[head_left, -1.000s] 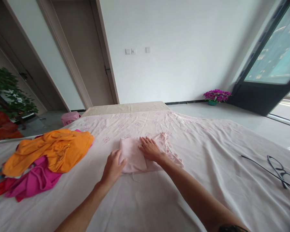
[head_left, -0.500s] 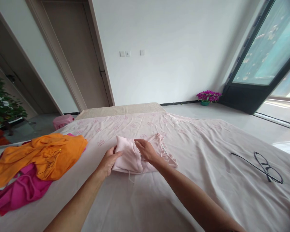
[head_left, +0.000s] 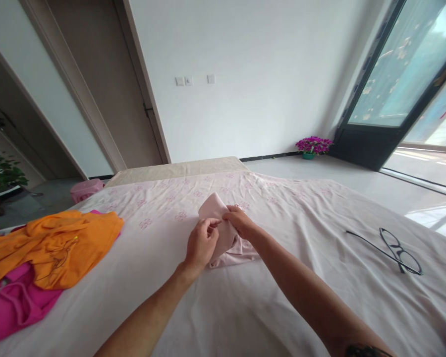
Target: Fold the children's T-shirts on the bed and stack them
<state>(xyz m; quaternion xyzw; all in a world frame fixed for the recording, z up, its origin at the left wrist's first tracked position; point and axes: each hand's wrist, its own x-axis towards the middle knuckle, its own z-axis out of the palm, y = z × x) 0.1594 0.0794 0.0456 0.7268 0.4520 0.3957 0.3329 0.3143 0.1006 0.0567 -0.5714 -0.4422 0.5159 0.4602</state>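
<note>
A pale pink garment (head_left: 225,243), partly folded, lies on the bed sheet in the middle of the head view. Its folded part is raised and tilted up between my two hands. My left hand (head_left: 202,240) presses against its left side with curled fingers. On the upper right edge, my right hand (head_left: 240,220) pinches the cloth between thumb and fingers. The loose part of the garment spreads on the sheet beneath my right hand, which hides some of it. What kind of garment it is, I cannot tell.
An orange garment (head_left: 85,248) lies over a magenta one (head_left: 13,302) at the left. Black-framed glasses (head_left: 396,253) rest on the wrinkled sheet (head_left: 312,238) at the right. Beyond the bed are a pink stool (head_left: 86,190) and a pot of purple flowers (head_left: 314,145).
My left hand has moved right and lifted the folded left part of the garment upward. My right hand has gone from lying over the cloth to pinching its edge. The view has shifted slightly right.
</note>
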